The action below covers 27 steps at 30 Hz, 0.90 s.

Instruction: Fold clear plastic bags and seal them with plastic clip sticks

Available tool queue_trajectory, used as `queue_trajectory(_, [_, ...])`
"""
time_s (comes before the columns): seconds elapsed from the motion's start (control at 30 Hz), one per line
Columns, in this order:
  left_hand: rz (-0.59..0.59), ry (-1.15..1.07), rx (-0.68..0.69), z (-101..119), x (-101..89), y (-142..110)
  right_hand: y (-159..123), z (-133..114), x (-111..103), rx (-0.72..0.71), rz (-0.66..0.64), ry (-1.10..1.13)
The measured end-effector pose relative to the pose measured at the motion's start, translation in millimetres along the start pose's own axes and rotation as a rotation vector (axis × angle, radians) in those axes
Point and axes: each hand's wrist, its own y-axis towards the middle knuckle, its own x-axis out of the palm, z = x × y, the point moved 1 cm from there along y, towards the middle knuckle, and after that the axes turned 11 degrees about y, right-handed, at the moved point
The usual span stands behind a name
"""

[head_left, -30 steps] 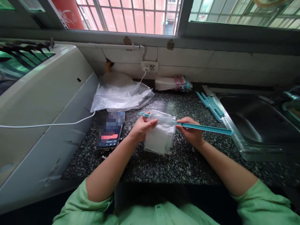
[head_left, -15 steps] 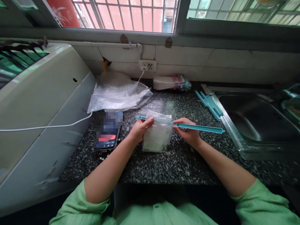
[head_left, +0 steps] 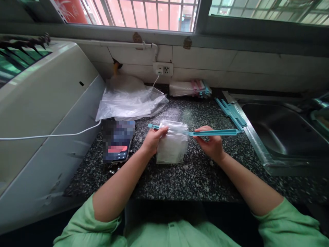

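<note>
A folded clear plastic bag [head_left: 172, 147] is between my hands, above the dark speckled counter. My left hand [head_left: 153, 140] pinches the bag's upper left edge together with one arm of a blue bag sealing clip [head_left: 216, 132]. That arm lies across the bag near its top, and its end sticks out at the left. My right hand [head_left: 210, 144] grips the clip's other arm near the hinge, just beyond the bag's right edge. The clip is unfolded, with the free arm reaching right toward the sink.
Loose blue clips [head_left: 231, 112] lie beside the metal sink [head_left: 272, 127] at the right. Behind are a stack of clipped bags [head_left: 190, 88] and a pile of plastic bags [head_left: 131, 99]. A phone [head_left: 119, 140] lies left, near a white cable [head_left: 51, 136].
The clip's free arm has swung up slightly at its right end. My right hand has turned and shifted a little to the right; my left hand keeps its hold on the bag.
</note>
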Motion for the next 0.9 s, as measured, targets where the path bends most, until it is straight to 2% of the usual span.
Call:
queue_trajectory(0.13, [-0.017,0.055,0.028,-0.8,1.4,-1.1,1.4,-0.7,-0.9,-0.073,-0.038,-0.049])
queue_trajectory(0.3, [-0.034,0.119,0.121,0.4,3.2,-3.7,-0.5,-0.6,-1.1,-0.077,-0.087,-0.164])
queue_trajectory(0.47, [-0.048,0.172,0.161,1.0,4.0,-5.6,-2.5,-0.7,-0.4,-0.104,-0.107,-0.154])
queue_trajectory(0.73, [-0.061,0.259,0.160,-5.7,4.6,-4.5,-1.4,-4.9,1.8,-0.163,-0.242,-0.243])
queue_trajectory(0.9, [-0.064,0.266,0.144,-9.8,5.5,-3.9,-1.9,-4.5,3.2,-0.138,-0.287,-0.245])
